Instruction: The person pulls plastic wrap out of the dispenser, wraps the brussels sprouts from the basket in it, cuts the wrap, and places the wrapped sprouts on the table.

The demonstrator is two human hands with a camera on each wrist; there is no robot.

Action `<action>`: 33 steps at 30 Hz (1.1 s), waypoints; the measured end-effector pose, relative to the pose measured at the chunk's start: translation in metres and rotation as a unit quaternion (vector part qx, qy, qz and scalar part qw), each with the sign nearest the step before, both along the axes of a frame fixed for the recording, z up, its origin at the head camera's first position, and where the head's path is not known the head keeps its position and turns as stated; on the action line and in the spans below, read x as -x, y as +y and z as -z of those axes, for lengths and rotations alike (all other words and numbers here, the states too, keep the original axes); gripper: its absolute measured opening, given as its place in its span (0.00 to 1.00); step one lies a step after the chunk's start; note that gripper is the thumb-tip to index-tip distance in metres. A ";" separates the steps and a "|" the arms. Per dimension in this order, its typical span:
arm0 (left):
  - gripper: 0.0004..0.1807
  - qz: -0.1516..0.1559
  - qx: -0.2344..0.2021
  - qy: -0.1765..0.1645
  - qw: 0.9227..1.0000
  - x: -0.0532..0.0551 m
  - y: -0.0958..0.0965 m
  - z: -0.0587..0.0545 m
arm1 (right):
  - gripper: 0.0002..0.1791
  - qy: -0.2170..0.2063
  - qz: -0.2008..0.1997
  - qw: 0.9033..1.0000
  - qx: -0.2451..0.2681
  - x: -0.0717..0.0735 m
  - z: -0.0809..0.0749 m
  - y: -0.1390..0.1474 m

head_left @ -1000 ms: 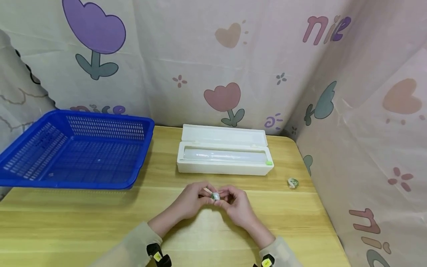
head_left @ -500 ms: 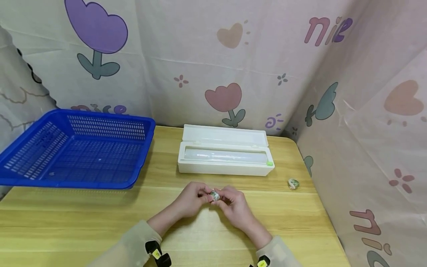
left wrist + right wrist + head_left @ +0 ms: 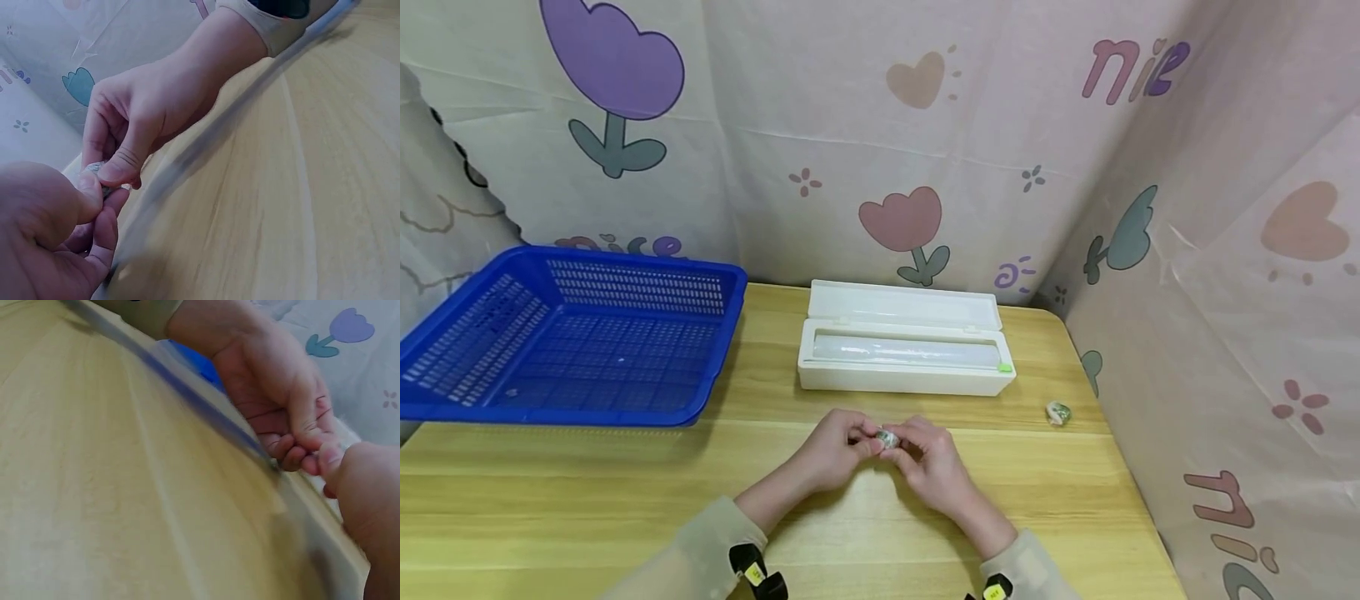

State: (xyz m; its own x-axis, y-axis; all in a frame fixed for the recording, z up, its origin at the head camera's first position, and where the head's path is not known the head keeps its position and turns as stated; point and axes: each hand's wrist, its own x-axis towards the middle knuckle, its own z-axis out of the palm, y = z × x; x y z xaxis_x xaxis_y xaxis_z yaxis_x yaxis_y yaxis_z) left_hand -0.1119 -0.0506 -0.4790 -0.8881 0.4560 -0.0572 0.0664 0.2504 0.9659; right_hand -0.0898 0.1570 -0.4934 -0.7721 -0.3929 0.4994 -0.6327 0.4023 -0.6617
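Both hands meet at a small white-and-green piece in a shiny wrapper (image 3: pixel 887 439), just above the table in front of the white box. My left hand (image 3: pixel 835 450) pinches its left end between thumb and fingers. The right hand (image 3: pixel 929 462) pinches the other end, thumb toward me. In the left wrist view, part of the wrapped piece (image 3: pixel 95 167) shows between the thumbs; the fingers hide most of it. A similar wrapped piece (image 3: pixel 1058 412) lies on the table to the right, apart from the hands.
A white cling film box (image 3: pixel 910 380) stands lid up behind the hands, with a clear roll inside and a green slider (image 3: pixel 1005 367) at its right end. At the left is a blue plastic basket (image 3: pixel 587 415). A printed curtain (image 3: pixel 760 100) hangs behind the wooden table (image 3: pixel 587 500).
The wrapped piece has turned slightly between the fingertips, showing a different side. Both hands keep their pinch in nearly the same place.
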 end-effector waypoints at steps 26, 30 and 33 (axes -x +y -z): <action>0.12 0.035 0.051 0.094 0.994 0.001 -0.010 0.004 | 0.19 -0.066 0.118 0.990 -0.041 -0.014 -0.008 0.072; 0.14 0.026 0.055 0.112 0.992 0.000 -0.014 0.003 | 0.20 -0.058 0.159 0.985 -0.045 -0.018 -0.010 0.097; 0.14 0.015 0.063 0.123 0.990 -0.001 -0.017 0.000 | 0.22 -0.043 0.195 0.979 -0.050 -0.022 -0.010 0.118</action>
